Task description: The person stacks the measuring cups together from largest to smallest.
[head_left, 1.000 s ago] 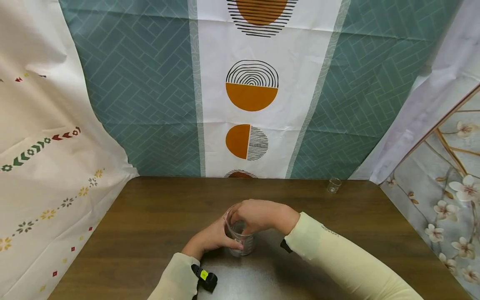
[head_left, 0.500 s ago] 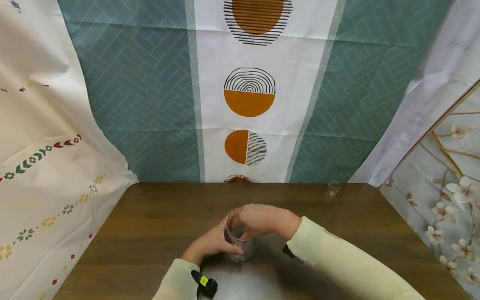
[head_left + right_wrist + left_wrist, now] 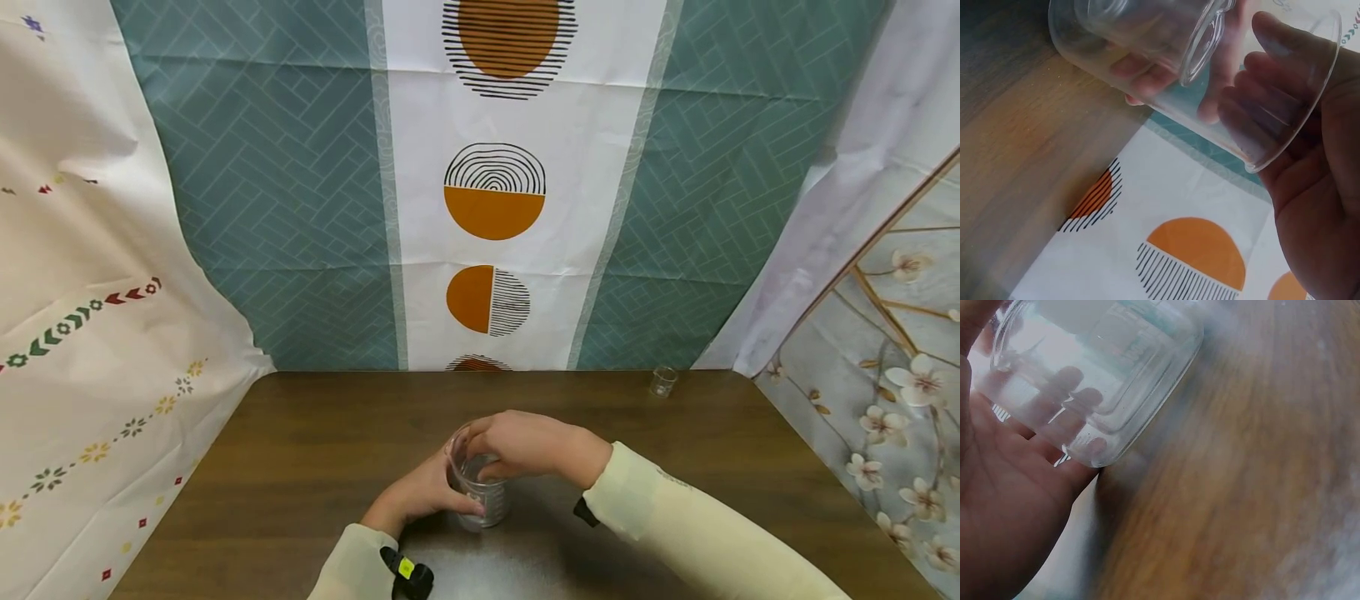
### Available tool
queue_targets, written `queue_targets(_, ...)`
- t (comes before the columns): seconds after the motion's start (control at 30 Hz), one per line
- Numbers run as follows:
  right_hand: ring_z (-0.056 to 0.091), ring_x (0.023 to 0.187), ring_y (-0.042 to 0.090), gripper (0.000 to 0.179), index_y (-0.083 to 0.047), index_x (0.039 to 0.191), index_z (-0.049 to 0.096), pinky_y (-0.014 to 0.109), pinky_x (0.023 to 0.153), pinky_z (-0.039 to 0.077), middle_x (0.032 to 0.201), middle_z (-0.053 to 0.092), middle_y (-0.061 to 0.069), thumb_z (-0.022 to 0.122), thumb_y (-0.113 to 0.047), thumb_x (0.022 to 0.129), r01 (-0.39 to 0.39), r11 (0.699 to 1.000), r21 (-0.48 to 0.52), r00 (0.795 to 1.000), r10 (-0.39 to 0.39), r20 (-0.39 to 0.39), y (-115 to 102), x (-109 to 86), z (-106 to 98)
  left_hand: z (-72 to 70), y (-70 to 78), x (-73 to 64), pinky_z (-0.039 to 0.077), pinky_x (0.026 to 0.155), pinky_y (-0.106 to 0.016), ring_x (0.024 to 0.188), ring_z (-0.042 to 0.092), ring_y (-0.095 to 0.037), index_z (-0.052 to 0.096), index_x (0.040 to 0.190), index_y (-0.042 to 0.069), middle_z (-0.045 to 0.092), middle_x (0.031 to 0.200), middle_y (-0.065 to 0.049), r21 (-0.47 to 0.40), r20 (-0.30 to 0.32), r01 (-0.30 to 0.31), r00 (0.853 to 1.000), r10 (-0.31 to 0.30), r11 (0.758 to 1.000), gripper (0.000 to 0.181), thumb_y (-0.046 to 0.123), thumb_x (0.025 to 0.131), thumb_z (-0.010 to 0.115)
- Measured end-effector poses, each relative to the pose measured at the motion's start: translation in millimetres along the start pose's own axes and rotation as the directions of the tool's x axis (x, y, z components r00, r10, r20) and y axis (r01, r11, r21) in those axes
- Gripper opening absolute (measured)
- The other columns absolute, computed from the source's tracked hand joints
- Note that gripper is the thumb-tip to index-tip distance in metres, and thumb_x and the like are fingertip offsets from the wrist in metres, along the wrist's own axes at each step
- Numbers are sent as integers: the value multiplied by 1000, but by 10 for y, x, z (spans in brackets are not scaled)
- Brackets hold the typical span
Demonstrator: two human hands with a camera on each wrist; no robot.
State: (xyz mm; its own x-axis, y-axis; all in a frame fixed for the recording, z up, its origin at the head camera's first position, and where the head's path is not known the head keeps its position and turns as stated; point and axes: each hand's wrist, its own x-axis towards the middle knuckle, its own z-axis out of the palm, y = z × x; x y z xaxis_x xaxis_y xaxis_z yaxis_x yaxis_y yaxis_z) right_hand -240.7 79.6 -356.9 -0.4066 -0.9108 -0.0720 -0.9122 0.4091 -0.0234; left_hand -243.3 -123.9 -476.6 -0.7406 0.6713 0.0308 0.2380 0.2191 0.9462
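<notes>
A large clear beaker [image 3: 492, 502] with printed markings stands upright on the table. My left hand [image 3: 423, 487] grips its side, with the thumb across the near wall and the fingers [image 3: 1072, 419] showing through the plastic in the left wrist view. Inside it, near the bottom, sits a smaller clear beaker [image 3: 1147, 31], best seen in the right wrist view. From above, my right hand [image 3: 528, 446] reaches into the large beaker's mouth. Its thumb and bent fingers [image 3: 1266, 94] are inside the rim, apart from the smaller beaker's lip.
Another small clear beaker [image 3: 663, 382] stands at the table's back right corner. The brown wooden table [image 3: 337, 433] ends at a patterned green and white cloth [image 3: 322, 250]. Patterned cloths also hang at the left and right.
The head view has tilted up slightly. My right hand has shifted a little to the right, its fingers drawn slightly higher in the large beaker. My left hand keeps its grip.
</notes>
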Motion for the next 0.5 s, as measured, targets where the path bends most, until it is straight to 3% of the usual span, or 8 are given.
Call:
queue_targets(0.2,62,105,5,29,-14,114,70,17,88,50,119,65,-4,68,-30,91,11,1000,-27,999,-12,-47,2,-71,-23,-1,-11,15,31,108,-19,144,26,-17,15,151,36,19,158,10,-34,8,-34,999,34,999,102,25,76,83)
queue_targets(0.5,61,108,9,26,-14,115,68,22,92,50,119,63,-2,68,-26,91,45,996,-77,988,-56,-146,9,-146,5,8,-6,14,29,109,-19,145,23,-15,16,150,37,15,160,12,-21,0,-35,999,35,999,102,27,75,83)
